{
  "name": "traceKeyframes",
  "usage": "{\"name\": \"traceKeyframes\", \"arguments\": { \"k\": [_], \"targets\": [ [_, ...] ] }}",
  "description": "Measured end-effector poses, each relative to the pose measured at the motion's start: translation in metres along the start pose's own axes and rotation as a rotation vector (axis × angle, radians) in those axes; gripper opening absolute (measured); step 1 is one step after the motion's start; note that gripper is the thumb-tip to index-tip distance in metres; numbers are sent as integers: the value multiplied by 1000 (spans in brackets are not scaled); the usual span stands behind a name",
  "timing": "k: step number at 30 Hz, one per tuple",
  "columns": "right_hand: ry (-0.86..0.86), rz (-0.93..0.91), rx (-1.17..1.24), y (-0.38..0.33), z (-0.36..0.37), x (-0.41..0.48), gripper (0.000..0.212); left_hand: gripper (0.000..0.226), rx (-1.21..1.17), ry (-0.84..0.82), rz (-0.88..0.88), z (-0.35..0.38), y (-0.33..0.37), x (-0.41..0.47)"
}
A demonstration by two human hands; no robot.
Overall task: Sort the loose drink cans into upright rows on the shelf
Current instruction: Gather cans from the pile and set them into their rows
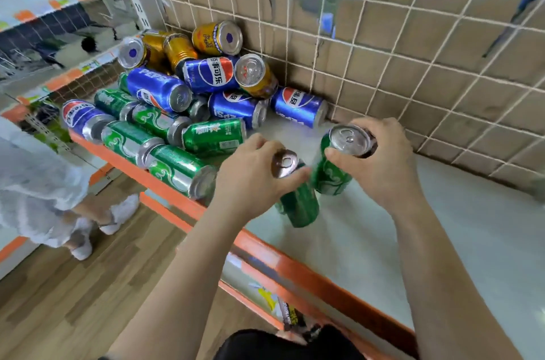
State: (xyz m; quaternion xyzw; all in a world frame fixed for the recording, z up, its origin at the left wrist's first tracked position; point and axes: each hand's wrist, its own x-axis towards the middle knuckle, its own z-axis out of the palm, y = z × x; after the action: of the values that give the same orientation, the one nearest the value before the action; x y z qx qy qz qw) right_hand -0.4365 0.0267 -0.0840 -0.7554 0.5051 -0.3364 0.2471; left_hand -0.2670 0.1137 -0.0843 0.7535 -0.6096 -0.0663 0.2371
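Left grip (253,173) wraps first green can (299,207), right grip (383,159) clasps second green can (330,178) (both near upright, probably starting a shelf (427,235) row), loose pile (165,91) at 10 o'clock.

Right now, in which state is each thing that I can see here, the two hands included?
left hand, its grip holds the tilted green can near the top
right hand, its grip holds the second green can, nearly upright
pile of cans, stacked, lying or leaning, none upright
blue can, on its side by the back wall, untouched
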Motion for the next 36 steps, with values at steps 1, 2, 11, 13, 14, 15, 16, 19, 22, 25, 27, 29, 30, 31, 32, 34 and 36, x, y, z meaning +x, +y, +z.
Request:
{"name": "traceKeyframes", "arguments": {
  "k": [1, 2, 11, 13, 14, 15, 16, 19, 22, 25, 27, 29, 30, 31, 32, 34, 36],
  "targets": [
    [71, 25, -27, 1, -9, -8, 46, 52, 26, 14, 15, 3, 4, 2],
    [130, 62, -57, 2, -18, -15, 43, 51, 45, 18, 42, 6, 8, 4],
    [249, 258, -234, 11, -97, -97, 48, 54, -87, 45, 340, 17, 75, -10],
    [246, 251, -231, 15, -119, -114, 53, 63, -123, 29, 419, 21, 98, -16],
    [255, 263, -231, 18, -132, -124, 52, 65, -134, -7, 452, 24, 113, -21],
    [261, 286, -231, 22, -144, -134, 46, 64, -141, -51, 479, 27, 127, -25],
    [263, 309, -230, 27, -157, -144, 40, 61, -147, -94, 502, 31, 143, -31],
    [275, 318, -216, 50, -197, -172, 39, 45, -186, -168, 554, 46, 189, -47],
    [278, 293, -261, 82, -241, -205, 45, 41, -173, -191, 591, 71, 242, -69],
    [202, 251, -321, 117, -287, -230, 44, 36, -159, -217, 595, 96, 292, -91],
    [117, 248, -364, 142, -318, -244, 41, 31, -166, -234, 632, 112, 326, -104],
    [51, 245, -405, 163, -342, -251, 38, 37, -177, -248, 674, 126, 354, -112],
    [26, 242, -411, 172, -353, -254, 38, 39, -167, -254, 679, 132, 367, -114],
    [2, 242, -410, 180, -363, -255, 37, 39, -155, -255, 679, 137, 379, -115],
    [-19, 243, -409, 187, -370, -256, 37, 40, -144, -251, 682, 142, 389, -116],
    [-51, 247, -414, 201, -382, -256, 36, 46, -119, -249, 688, 148, 405, -116],
    [-64, 238, -416, 214, -393, -255, 35, 40, -101, -272, 691, 152, 419, -111]
  ]
}}
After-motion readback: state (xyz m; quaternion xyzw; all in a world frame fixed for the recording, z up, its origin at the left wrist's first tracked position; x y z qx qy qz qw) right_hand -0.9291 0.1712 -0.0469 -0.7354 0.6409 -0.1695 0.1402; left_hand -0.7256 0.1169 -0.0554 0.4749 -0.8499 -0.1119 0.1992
